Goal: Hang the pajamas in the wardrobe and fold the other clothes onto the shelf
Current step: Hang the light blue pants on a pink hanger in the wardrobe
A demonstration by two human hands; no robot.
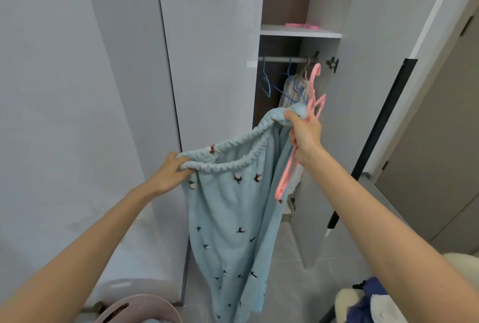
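Since the pajama pants (233, 221) look soft and floppy, fingers (184, 170) of the left hand (169, 172) and right hand (303, 134) pinch the stretchy waistband (234, 165), the best hold.

white shelf (300, 33), pink item (302, 25) on top

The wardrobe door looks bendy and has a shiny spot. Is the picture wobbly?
Head view: the wide lens bows the edges of the wardrobe door; a small bright spot glints near its top; inside, around the rail, it is dim; the pajama pants, left hand and right hand look fairly sharp.
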